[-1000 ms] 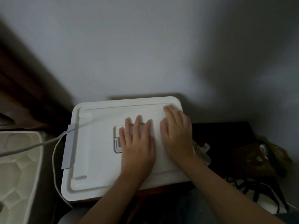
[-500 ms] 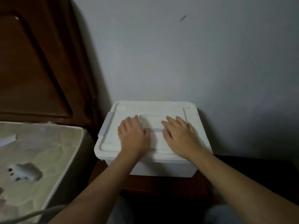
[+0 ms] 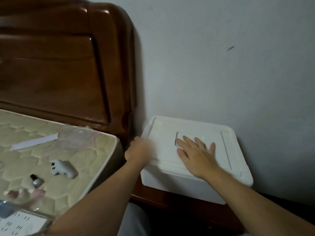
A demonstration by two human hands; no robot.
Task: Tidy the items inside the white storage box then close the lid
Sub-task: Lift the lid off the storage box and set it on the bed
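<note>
A home bedroom: a carved wooden headboard [image 3: 64, 65] stands against the wall behind a quilted mattress [image 3: 51, 150].

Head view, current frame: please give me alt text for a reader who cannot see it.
A person's right hand lies flat with spread fingers on the closed lid of a white storage box against a wall, while the blurred left hand is at the lid's left edge. To the left, a mattress holds a white adapter and a small bottle.

Dim, soft indoor light; left hand [image 3: 139, 149] smeared by motion blur, lower-left corner blurred, wide-angle edges bowed.
</note>
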